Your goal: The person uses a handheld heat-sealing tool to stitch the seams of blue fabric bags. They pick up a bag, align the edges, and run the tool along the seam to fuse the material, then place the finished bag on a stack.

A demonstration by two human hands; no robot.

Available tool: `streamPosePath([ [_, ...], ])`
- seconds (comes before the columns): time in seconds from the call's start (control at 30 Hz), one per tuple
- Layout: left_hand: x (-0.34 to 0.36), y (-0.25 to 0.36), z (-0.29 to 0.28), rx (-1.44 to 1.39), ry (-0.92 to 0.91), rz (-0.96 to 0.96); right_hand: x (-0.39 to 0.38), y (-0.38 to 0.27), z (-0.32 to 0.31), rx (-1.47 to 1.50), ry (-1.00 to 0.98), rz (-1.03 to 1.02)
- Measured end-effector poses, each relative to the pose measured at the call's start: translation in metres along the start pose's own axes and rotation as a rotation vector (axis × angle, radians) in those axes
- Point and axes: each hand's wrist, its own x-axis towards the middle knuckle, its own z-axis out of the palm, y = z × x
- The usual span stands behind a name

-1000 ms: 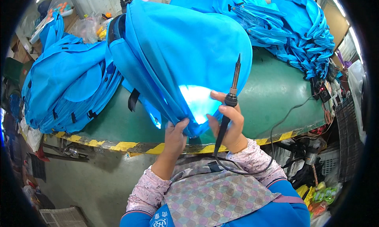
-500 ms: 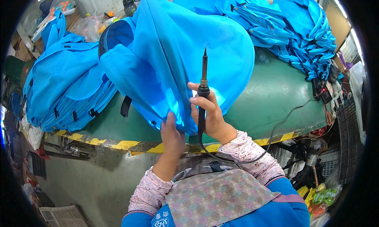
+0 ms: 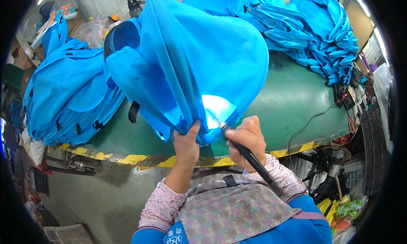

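Observation:
A large bright-blue fabric cover (image 3: 229,44), stiff and curved, stands over the near edge of the table. My left hand (image 3: 185,147) pinches its lower near edge, thumb on top of the cloth. In my right hand (image 3: 251,141) is a soldering iron (image 3: 254,160), gripped by its black handle in a closed fist. The iron's tip points up and left at a brightly lit patch of the cloth beside my left hand. Whether the tip touches the fabric I cannot tell.
A green table (image 3: 296,104) with a yellow-and-black striped edge lies under the work. Stacks of similar blue pieces sit at left (image 3: 72,95) and far right (image 3: 313,32). The iron's cord (image 3: 305,121) runs from a small black box (image 3: 347,100) with a red light.
The soldering iron has swung from pointing upright to pointing at the cloth, and my right hand has shifted right and turned into a fist grip. My left hand keeps its pinch.

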Motion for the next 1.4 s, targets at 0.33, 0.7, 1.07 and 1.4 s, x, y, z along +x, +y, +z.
streamPosePath([
  [0.33,-0.01,0.007,0.014,0.119,0.039,0.082,-0.008,0.004,0.018,-0.126,-0.048,-0.217],
  [0.7,-0.019,0.012,0.01,0.094,0.05,0.046,0.005,0.001,0.003,0.101,-0.038,0.246],
  [1.07,-0.021,0.15,-0.004,1.514,-0.732,-0.285,0.001,0.11,-0.015,-0.352,0.349,0.338],
  [1.4,0.125,0.262,0.045,0.927,-0.143,0.451,0.037,0.056,-0.017,-0.236,0.277,0.046],
])
